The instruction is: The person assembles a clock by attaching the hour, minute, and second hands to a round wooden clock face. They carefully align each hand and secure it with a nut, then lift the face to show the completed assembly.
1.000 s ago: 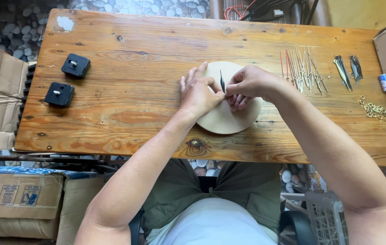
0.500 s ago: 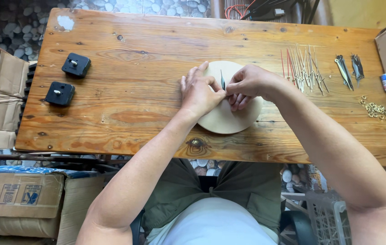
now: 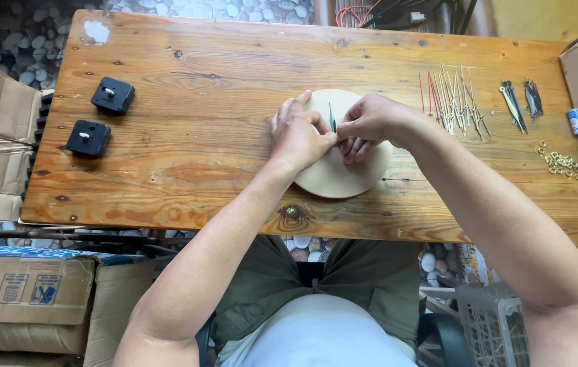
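On the wooden table (image 3: 201,170) the round pale clock face (image 3: 343,173) lies where it lay a second ago. Both hands have barely moved: the left hand (image 3: 299,136) presses on the disc, while the right hand (image 3: 370,122) pinches the dark clock hand (image 3: 332,117) upright at its centre, so fitting continues.

Both forearms bare, reaching fwd and angled inward, wrists converging. Left hand (image 3: 299,139) palm-down, fingers curled, thumb tip meeting right hand (image 3: 370,122), which is loosely fisted w/ fingertips pinched together.
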